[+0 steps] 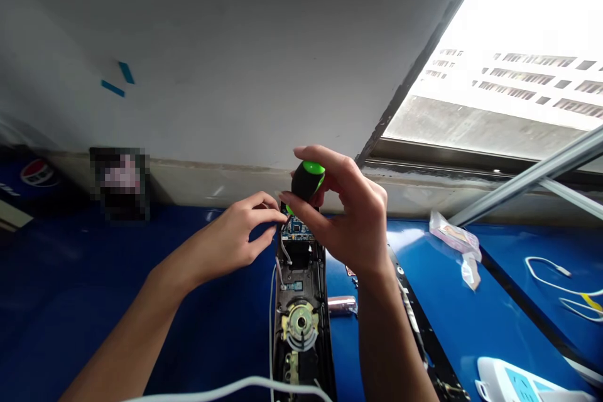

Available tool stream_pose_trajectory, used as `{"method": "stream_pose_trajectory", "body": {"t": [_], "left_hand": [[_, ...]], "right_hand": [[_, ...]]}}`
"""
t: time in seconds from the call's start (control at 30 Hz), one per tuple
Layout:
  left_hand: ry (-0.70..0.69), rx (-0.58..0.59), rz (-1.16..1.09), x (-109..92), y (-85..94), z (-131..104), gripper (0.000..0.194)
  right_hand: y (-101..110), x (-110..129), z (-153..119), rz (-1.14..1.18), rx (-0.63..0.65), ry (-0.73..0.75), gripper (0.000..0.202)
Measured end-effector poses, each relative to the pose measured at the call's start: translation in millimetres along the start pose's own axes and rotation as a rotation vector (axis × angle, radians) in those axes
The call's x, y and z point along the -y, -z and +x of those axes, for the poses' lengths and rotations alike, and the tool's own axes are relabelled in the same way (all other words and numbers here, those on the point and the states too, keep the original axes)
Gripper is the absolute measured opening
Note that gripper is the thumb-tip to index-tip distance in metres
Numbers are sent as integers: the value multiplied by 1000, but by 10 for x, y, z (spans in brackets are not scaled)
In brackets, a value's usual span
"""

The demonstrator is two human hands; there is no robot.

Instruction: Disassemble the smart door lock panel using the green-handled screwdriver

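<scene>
Two hands busy: our right hand (351,217) grips a stubby black screwdriver with green cap (307,180), upright over the small blue circuit board (296,229) atop a long black opened lock body (301,308) on the blue worktop (70,301). Our left hand (235,239) pinches thin white wires (282,248) beside it. A slipping tip could likely gouge the board or nick the wires.
</scene>
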State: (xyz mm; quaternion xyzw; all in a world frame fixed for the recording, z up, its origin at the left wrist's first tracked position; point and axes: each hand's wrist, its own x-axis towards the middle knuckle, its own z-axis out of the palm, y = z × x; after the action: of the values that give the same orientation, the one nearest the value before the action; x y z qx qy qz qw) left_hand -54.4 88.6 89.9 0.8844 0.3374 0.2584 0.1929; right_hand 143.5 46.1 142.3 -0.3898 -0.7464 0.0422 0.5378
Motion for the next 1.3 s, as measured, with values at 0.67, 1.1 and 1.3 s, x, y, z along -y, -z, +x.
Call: {"method": "stream_pose_trajectory", "body": {"t": [0.67, 1.1, 1.3], "left_hand": [[195, 199, -540, 127, -51, -27, 43], [210, 202, -512, 69, -33, -26, 47], [214, 203, -466, 60, -38, -19, 45]], "right_hand": [[-28, -10, 20, -51, 105, 110, 39], [121, 71, 9, -83, 167, 69, 60], [146, 104, 5, -179, 127, 51, 46]]}}
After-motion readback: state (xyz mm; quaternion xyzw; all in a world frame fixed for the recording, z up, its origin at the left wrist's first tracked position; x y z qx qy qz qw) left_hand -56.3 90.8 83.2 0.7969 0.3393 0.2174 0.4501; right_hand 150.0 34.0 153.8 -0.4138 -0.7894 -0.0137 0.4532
